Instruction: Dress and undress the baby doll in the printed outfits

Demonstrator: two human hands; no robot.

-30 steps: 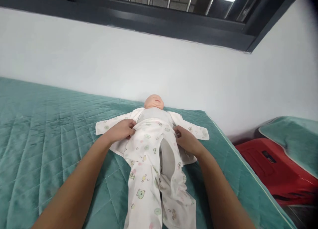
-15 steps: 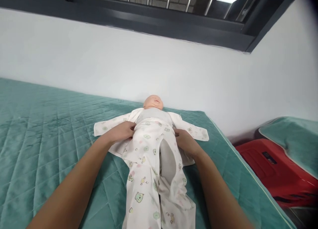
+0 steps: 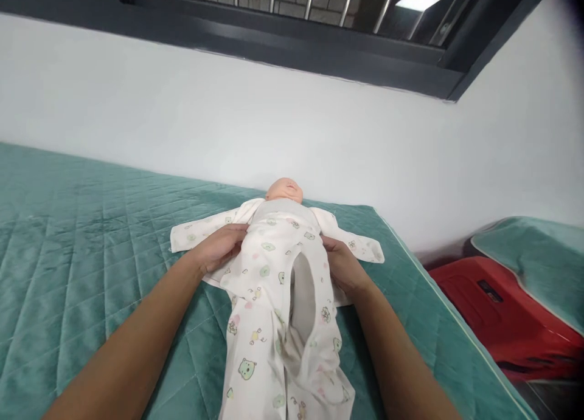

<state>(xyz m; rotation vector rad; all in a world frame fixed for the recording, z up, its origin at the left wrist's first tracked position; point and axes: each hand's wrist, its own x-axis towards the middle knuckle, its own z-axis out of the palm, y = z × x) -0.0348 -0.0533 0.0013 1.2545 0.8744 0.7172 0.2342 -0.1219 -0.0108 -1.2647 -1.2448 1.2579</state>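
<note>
A baby doll (image 3: pixel 285 190) lies on its back, head toward the wall. White printed split-crotch baby pants (image 3: pixel 264 286) cover it from the chest down, with a grey patch showing through the opening. Beneath it a matching baby shirt (image 3: pixel 360 247) is spread with both sleeves out. My left hand (image 3: pixel 223 247) is closed at the left side of the pants near the waist, its fingertips partly tucked out of sight. On the opposite side my right hand (image 3: pixel 342 263) grips the pants' edge, fingers curled and partly hidden.
A green quilted cover (image 3: pixel 114 244) lies under the doll, its edge running down at the right. Beyond that edge stands a red plastic object (image 3: pixel 483 304) with green cloth (image 3: pixel 538 256) over part of it. A white wall (image 3: pixel 205 116) and dark-framed barred window (image 3: pixel 292 31) are behind.
The upper part of the pants looks slightly fuller and the opening's shape has shifted. My hands stay at the waist sides, fingers slightly moved. The view has tilted a little.
</note>
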